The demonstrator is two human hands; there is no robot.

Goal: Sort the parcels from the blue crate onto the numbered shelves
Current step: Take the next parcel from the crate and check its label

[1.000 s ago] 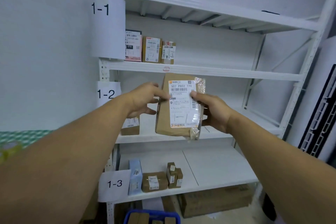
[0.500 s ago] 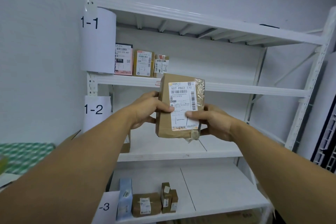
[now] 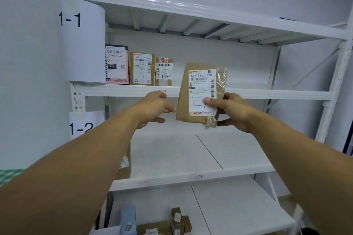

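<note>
Head view: right hand (image 3: 232,110) pinches brown parcel (image 3: 198,93) upright, thumb on its label, before the 1-1 shelf (image 3: 267,94) edge. Left hand (image 3: 152,108) open just beside it, fingertips possibly touching — unclear. Three parcels (image 3: 141,68) stand on that shelf.

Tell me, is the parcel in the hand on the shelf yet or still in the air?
In the air. The right hand holds the parcel upright in front of the 1-1 shelf.
</note>
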